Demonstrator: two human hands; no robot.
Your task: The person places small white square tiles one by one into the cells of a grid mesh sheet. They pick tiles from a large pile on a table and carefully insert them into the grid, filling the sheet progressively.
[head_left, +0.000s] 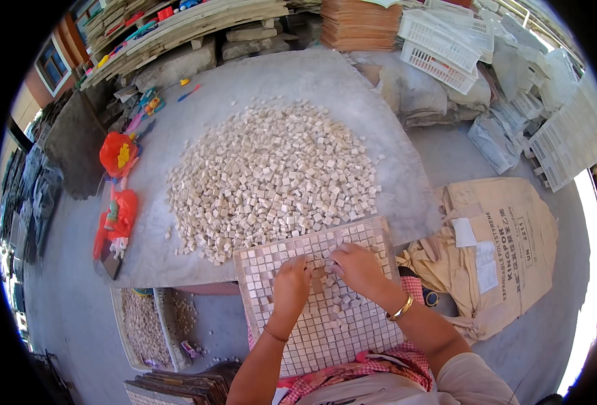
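A square grid tray (383, 233) leans from my lap onto the table's near edge, its cells largely filled with pale stone mosaic cubes. My left hand (290, 287) is over the tray's upper middle, fingers bent and pinched downward at the cells. Close by on the right, my right hand (360, 271) also has its fingertips drawn together at the grid. Whatever either pinch holds is too small to make out. Between and below the hands, several loose cubes (339, 300) lie on top of the filled rows. Beyond the tray spreads a wide heap of stone cubes (278, 169).
The heap rests on a grey table (406, 196). Red plastic bags (117, 155) and small toys line its left side. Below stand a white bin (119, 317) of cubes and stacked trays (177, 388). A tan sack (501, 256) lies right; white crates (440, 50) sit behind.
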